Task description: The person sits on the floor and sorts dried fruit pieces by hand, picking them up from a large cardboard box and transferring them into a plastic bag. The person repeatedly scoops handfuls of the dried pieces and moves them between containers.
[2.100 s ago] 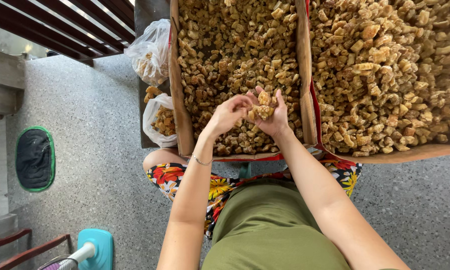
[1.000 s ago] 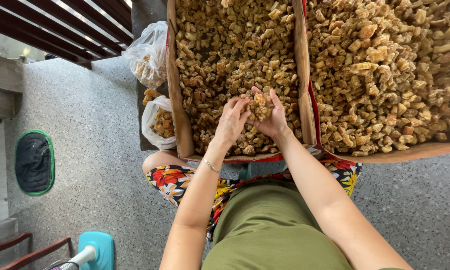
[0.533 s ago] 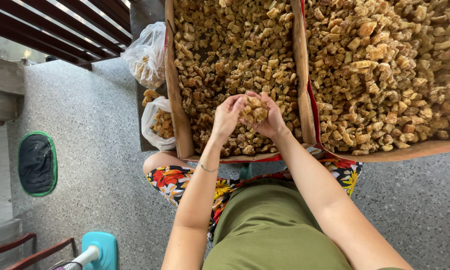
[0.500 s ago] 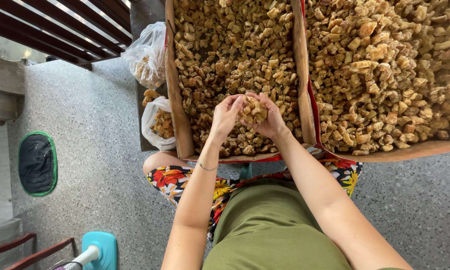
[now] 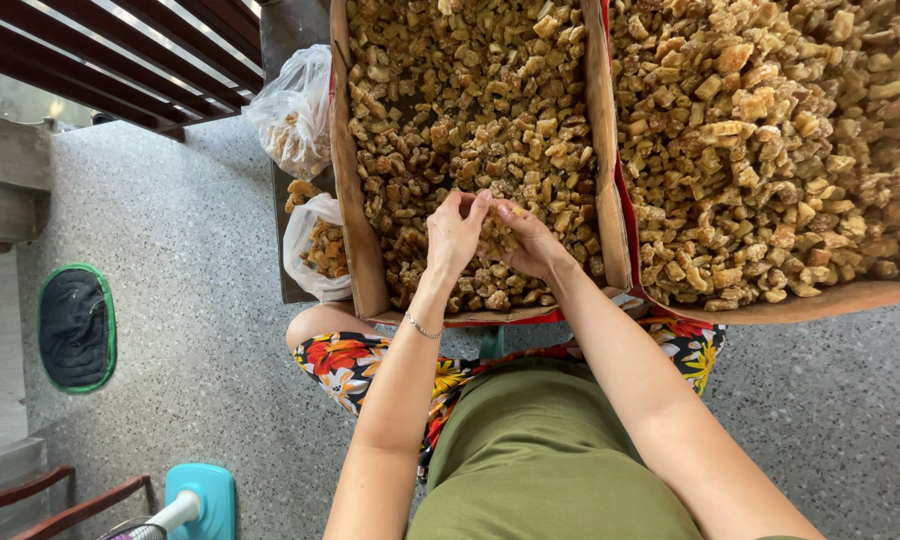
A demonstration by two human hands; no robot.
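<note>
Flanking cardboard trays, speckled grey terrazzo floor

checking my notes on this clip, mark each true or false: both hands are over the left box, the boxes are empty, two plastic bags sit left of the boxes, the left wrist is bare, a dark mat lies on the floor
1. Both hands over the left cardboard box: true; the left hand and right hand meet above it.
2. The boxes are empty: false; both are full of golden-brown chunks.
3. Two plastic bags left of the boxes: true.
4. Left wrist bare: false; it wears a thin bracelet.
5. A dark mat on the floor: true, green-edged.
</note>
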